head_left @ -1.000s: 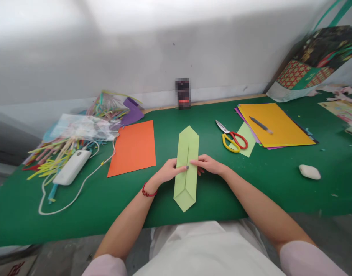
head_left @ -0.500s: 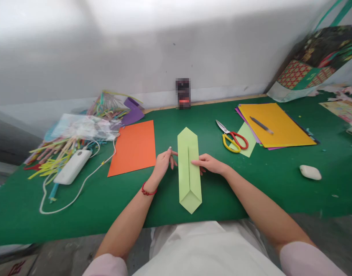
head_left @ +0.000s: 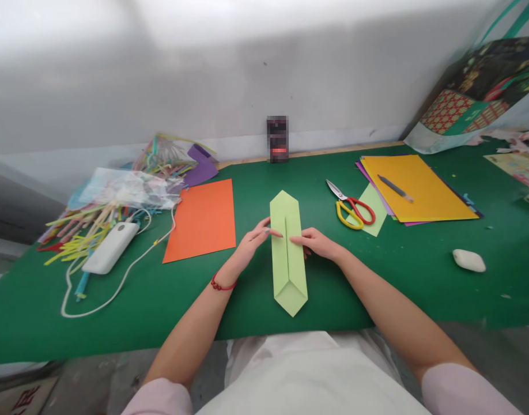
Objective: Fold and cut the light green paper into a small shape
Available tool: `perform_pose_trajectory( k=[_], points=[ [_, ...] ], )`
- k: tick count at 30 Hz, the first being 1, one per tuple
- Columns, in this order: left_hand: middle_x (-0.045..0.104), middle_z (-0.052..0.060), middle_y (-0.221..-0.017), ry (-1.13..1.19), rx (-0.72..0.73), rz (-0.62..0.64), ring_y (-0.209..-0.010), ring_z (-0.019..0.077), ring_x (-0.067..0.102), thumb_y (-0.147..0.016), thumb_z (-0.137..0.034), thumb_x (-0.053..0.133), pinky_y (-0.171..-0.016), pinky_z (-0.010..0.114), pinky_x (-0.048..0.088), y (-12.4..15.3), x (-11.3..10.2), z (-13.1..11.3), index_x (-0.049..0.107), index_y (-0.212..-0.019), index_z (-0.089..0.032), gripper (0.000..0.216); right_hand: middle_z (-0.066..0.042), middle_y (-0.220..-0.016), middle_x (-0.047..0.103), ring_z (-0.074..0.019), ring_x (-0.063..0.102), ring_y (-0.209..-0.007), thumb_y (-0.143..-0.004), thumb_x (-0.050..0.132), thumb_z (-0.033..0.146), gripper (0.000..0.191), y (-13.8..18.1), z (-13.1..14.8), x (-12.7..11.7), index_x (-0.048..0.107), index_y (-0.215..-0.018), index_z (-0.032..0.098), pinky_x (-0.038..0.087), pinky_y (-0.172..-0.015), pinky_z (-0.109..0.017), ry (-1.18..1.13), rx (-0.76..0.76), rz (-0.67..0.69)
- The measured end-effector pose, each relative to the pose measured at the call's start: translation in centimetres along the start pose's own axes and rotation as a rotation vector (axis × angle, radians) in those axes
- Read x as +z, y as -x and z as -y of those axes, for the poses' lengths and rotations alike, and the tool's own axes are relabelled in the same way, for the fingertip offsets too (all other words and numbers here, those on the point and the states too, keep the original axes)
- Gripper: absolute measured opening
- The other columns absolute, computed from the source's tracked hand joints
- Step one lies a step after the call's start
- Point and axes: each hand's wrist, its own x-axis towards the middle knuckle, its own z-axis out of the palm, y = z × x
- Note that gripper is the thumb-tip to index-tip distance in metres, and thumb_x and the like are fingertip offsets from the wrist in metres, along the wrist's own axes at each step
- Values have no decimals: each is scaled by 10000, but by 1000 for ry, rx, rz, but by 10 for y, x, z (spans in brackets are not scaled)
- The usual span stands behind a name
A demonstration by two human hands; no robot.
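A long strip of folded light green paper (head_left: 294, 262), pointed at both ends, is upright in front of me with a seam down its middle. My left hand (head_left: 250, 245), a red beaded bracelet at the wrist, grips its left edge, one digit over the face and other fingers partly hidden behind. On the opposite edge, my right hand (head_left: 318, 243) has its thumb on top and its fingers tucked underneath. To the right lie scissors (head_left: 351, 207) with one red and one yellow handle loop, partly over a smaller light green paper piece (head_left: 377, 222).
Left on the green table (head_left: 195, 300) are an orange sheet (head_left: 201, 222), a white power bank (head_left: 111, 248) with cable and a heap of paper strips (head_left: 80, 227). On the right are yellow paper (head_left: 424, 187), a pen (head_left: 394, 187), a white case (head_left: 469, 260) and a bag (head_left: 454, 112).
My left hand has moved right, from beside the paper's left edge onto its face, and now grips it. My right hand stays on the right edge.
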Motion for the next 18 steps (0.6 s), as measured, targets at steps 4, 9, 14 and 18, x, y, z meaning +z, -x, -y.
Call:
perform_pose_trajectory(
  k=[4,9,14,18],
  points=[
    [521,68,-1370,129,-78,-23,-1272,269,464,-845,-490,559,-1056,396,381,-2,4,0,513,-1324,-267,531,-4,-447,552,-88,441,-391,-690,615,605,477,2,2,0,586,-567,145,309,-416,-243,-8,4,73],
    [634,112,-1206,179,-95,-48,-950,228,653,-770,-371,677,-775,334,542,-4,2,1,354,-1428,-250,743,-2,-482,555,-81,434,-403,-694,629,583,459,3,1,0,617,-615,131,307,-411,-239,0,3,73],
    [659,103,-1142,141,-43,-103,-677,138,636,-735,-375,706,-582,254,522,-4,1,3,326,-1436,-258,805,2,-590,587,-73,430,-432,-692,648,558,452,2,3,2,664,-807,121,306,-398,-230,-46,-23,-27],
    [676,88,-1091,148,-40,-154,-647,131,623,-740,-402,698,-560,246,508,-4,7,0,172,-1481,-284,916,9,-600,579,-76,436,-452,-685,654,566,462,3,8,4,662,-819,123,335,-405,-232,-86,-69,-57]
  ],
)
